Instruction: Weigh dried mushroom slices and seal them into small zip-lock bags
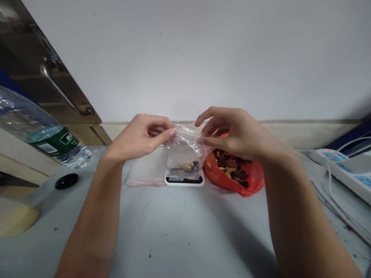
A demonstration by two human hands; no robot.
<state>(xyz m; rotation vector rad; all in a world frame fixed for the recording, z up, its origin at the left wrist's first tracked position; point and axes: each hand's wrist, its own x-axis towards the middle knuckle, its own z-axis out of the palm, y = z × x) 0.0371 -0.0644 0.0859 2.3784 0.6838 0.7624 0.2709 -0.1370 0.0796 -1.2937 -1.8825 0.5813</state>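
Observation:
A clear zip bag [185, 148] hangs between my two hands, with a few pale brown dried pieces [186, 166] at its bottom. My left hand [145, 135] pinches the bag's upper left edge between thumb and fingers. On the other side, my right hand [228, 133] grips the upper right edge, thumb against the plastic and index finger raised. Directly below and behind the bag is a small white digital scale [185, 183]; its display is partly covered. Whether the bag touches the scale I cannot tell.
A stack of flat zip bags [146, 173] lies left of the scale. On its right, a red plastic bag [252, 181] holds dark dried pieces [232, 166]. A water bottle [49, 131] and black oval object [66, 180] are at left, a power strip [348, 170] with cables at right.

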